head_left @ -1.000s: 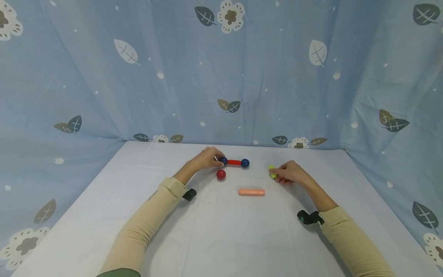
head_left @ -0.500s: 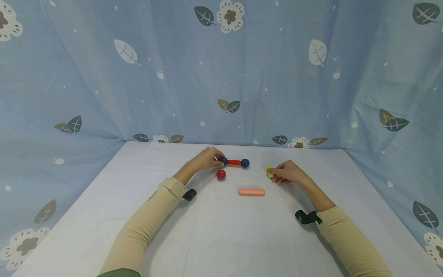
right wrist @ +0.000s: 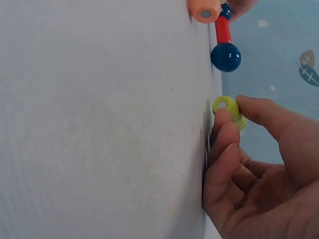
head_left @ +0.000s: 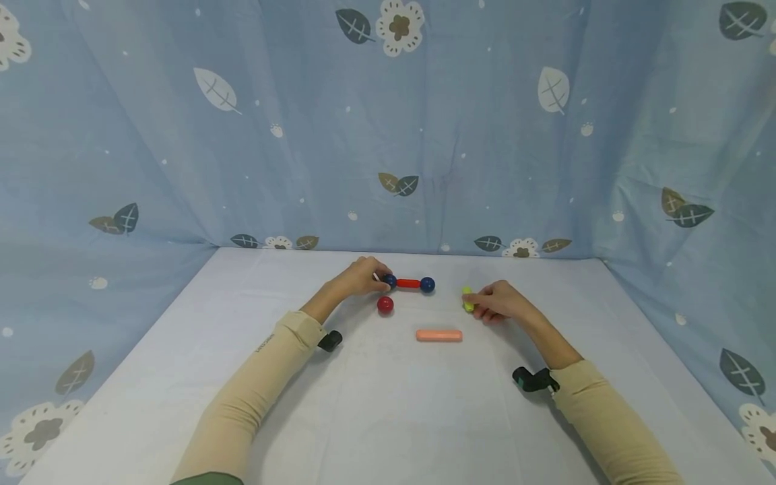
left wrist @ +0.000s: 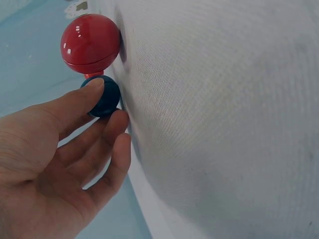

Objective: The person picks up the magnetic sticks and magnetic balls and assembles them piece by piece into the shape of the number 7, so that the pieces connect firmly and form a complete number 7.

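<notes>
White tabletop (head_left: 388,417): left hand (head_left: 364,276) pinching one blue ball (left wrist: 111,99), right hand (head_left: 500,300) pinching yellow-green piece (right wrist: 232,105); finger gaps narrow.

Curtained-off tabletop space, blue leaf-print curtain (head_left: 485,141), white table (head_left: 424,417)

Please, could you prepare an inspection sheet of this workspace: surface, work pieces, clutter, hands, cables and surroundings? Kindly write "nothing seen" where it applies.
Surface: white cloth, with faint creases.
Work pieces: a red rod joins the left blue ball and the right blue ball; the red ball and the peach rod lie separately, nearer the wearer.
Clutter: nothing seen.
Left hand: pinches the left blue ball.
Right hand: pinches a yellow-green piece; cannot tell whether this piece touches the cloth.
Cables: nothing seen.
Surroundings: blue curtain with leaf and flower prints, behind and at both sides; two black wrist devices.
</notes>
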Action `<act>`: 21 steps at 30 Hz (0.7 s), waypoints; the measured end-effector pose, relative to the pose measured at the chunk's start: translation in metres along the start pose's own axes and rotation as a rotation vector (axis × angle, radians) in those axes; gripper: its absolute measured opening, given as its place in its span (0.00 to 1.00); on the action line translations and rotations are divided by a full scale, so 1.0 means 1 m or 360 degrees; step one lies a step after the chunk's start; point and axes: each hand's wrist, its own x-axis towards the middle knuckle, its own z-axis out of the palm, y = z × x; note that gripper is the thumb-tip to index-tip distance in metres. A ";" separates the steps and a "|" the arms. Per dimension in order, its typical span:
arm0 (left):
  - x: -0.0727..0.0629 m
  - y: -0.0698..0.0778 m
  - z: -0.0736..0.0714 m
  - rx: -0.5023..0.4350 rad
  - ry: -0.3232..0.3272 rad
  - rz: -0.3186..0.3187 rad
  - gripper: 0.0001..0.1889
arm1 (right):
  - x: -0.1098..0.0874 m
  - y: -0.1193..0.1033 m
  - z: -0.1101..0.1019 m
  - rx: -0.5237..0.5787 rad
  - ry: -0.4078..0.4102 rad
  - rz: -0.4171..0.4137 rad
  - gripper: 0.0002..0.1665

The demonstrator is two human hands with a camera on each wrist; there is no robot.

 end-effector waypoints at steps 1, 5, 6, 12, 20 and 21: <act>0.000 0.000 0.000 -0.0003 0.0001 0.0000 0.20 | 0.000 0.000 0.000 -0.0006 -0.0001 -0.0007 0.27; 0.001 0.000 0.000 -0.0017 -0.0001 0.0002 0.20 | 0.001 -0.001 0.002 -0.0017 0.0012 -0.0014 0.26; 0.001 0.000 0.000 -0.0016 -0.0002 0.0008 0.20 | 0.001 -0.001 0.002 -0.0017 0.0014 -0.0011 0.26; 0.001 0.000 0.000 -0.0011 0.0007 0.0011 0.20 | 0.001 -0.005 0.005 -0.0001 0.0012 -0.0006 0.28; 0.000 0.000 0.000 -0.0012 0.0007 0.0017 0.20 | 0.001 -0.007 0.008 0.0017 0.0002 -0.0027 0.29; 0.000 0.000 -0.001 -0.0012 0.0007 0.0019 0.20 | 0.001 -0.007 0.008 0.0016 0.0003 -0.0022 0.29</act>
